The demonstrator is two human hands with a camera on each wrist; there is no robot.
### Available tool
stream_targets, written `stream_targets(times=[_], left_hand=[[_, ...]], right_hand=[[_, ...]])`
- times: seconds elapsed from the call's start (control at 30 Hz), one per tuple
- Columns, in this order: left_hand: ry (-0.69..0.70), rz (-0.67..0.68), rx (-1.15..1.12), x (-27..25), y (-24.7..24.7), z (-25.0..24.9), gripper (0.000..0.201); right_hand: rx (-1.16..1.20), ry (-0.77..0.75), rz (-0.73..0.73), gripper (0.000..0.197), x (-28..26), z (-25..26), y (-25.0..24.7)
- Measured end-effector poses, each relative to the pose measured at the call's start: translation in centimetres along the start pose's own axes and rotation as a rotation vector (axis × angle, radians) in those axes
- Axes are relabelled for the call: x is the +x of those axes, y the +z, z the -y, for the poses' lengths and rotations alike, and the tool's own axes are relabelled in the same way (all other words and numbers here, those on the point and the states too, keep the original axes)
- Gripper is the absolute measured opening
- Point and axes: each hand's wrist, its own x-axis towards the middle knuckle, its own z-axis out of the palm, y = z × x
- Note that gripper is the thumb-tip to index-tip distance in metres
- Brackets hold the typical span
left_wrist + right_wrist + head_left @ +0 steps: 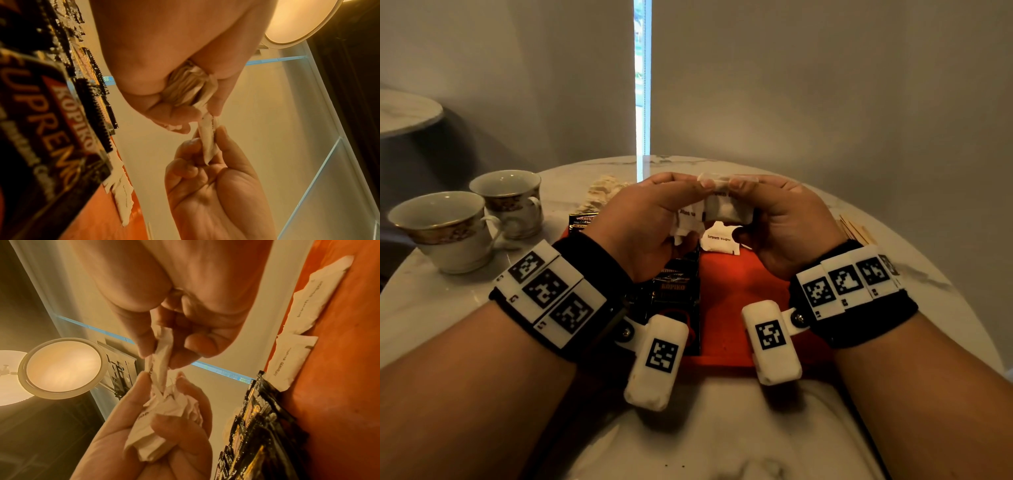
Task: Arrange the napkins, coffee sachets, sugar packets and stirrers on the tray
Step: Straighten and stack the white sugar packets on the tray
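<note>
Above the tray (726, 274), left hand (650, 219) clutches a sugar packet bunch (164, 415); right hand (784, 222) pinches 1 packet (160, 356) from it. Loose bunch could spill onto the coffee sachets (674, 291).

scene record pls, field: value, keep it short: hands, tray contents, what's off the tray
left hand: grips a bunch of sugar packets
right hand: pinches one sugar packet of that bunch
tray: red, on the marble table
on tray: black coffee sachets; loose sugar packets
off tray: two cups left; stirrers right
</note>
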Motion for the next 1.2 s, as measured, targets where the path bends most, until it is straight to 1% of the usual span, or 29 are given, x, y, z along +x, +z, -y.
stream_targets(times=[0.13,0.23,0.37,0.43,0.53,0.57,0.67,0.8,1.03,1.2], left_hand=[[0.002,-0.022,-0.002,0.2,-0.1,0.1,0.011],[-0.008,-0.030,-0.014,0.3,-0.2,0.1,0.013],[0.000,-0.039,-0.024,0.4,-0.4,0.1,0.012],[0.013,-0.048,-0.029,0.5,-0.4,0.1,0.011],[0.043,-0.070,-0.035,0.6,-0.4,0.1,0.006],[0.049,-0.074,-0.041,0.6,-0.5,0.1,0.007],[0.059,-0.079,-0.068,0.9,-0.7,0.1,0.009],[0.064,-0.082,-0.081,1.0,-0.8,0.1,0.007],[0.062,-0.087,-0.101,1.0,-0.6,0.2,0.006],[0.074,-0.086,-0.113,1.0,-0.7,0.2,0.009]], right_hand=[[-0.060,0.022,0.001,0.035,0.1,-0.1,-0.1],[-0.063,0.034,0.003,0.027,0.2,0.1,-0.3],[0.012,0.038,0.034,0.026,0.1,0.5,-0.6],[0.051,0.036,0.042,0.030,0.1,0.6,-0.7],[0.035,0.025,0.040,0.037,0.2,0.4,-0.7],[0.039,0.020,0.038,0.035,0.3,0.2,-0.7],[0.033,-0.004,0.022,0.015,0.6,0.1,-0.8],[-0.011,-0.013,0.010,0.006,0.8,0.1,-1.1],[-0.022,-0.015,0.010,0.004,0.8,0.1,-1.1],[-0.046,-0.037,-0.012,0.004,1.1,0.4,-1.5]])
